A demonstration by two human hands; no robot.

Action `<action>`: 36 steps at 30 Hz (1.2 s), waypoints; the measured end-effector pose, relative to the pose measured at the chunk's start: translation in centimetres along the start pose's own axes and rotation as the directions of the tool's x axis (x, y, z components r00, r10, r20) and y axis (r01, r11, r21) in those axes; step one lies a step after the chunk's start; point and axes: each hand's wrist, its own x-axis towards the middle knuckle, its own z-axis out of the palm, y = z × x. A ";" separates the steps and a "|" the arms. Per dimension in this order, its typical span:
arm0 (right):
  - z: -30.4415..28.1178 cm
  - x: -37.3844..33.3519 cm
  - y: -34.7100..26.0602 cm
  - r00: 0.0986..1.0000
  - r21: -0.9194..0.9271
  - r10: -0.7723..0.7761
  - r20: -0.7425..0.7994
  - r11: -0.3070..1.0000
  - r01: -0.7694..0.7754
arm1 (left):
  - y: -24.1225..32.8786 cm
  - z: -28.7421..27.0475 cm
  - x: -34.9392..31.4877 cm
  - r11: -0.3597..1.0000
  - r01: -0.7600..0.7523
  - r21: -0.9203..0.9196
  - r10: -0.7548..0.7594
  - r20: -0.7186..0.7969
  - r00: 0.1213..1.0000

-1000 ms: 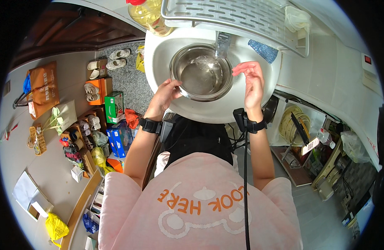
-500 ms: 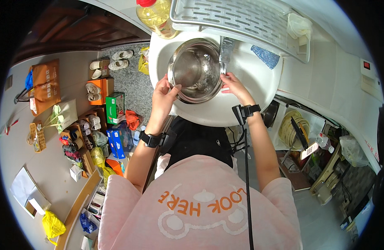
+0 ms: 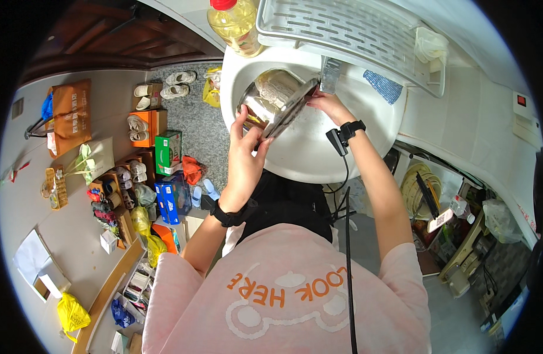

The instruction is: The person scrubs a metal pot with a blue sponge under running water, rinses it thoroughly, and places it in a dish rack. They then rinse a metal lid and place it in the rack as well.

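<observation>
Head view: the steel bowl (image 3: 277, 100) has been tipped up on its edge over the white sink (image 3: 307, 159) since a moment ago, when it was held flatter. It's gripped by the left hand (image 3: 245, 147) at its 7 o'clock rim and the right hand (image 3: 324, 103) at 3 o'clock. A yellow oil bottle (image 3: 236, 23) with a red cap is seen at 11 o'clock, a white drying rack (image 3: 342, 26) at 1 o'clock on the worktop.
</observation>
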 end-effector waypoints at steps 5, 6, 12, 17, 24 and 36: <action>0.4 0.1 -1.5 0.998 0.108 -0.041 0.054 0.994 0.035 | -0.6 -0.1 -0.7 0.979 -0.116 0.170 0.116 0.011 0.993; 0.3 0.0 -1.6 0.997 0.134 0.030 0.067 0.990 -0.038 | -0.8 -0.2 -0.8 0.970 -0.136 0.201 0.136 0.017 0.991; -1.9 -1.1 -2.7 0.918 0.516 0.193 0.346 0.778 -0.358 | -2.3 -0.2 -0.6 0.968 -0.156 0.198 0.151 0.040 0.988; -2.4 -1.3 -3.7 0.900 0.513 0.337 0.275 0.740 -0.434 | -3.3 0.3 0.0 0.951 -0.214 0.223 0.206 0.061 0.977; -3.4 0.7 -1.5 0.891 0.503 0.424 0.159 0.742 -0.443 | -3.1 1.1 -0.3 0.938 -0.238 0.251 0.220 0.098 0.970; -4.2 -3.6 0.5 0.960 0.068 0.251 0.123 0.963 -0.260 | -5.1 2.1 -0.8 0.962 -0.223 0.159 0.187 0.210 0.960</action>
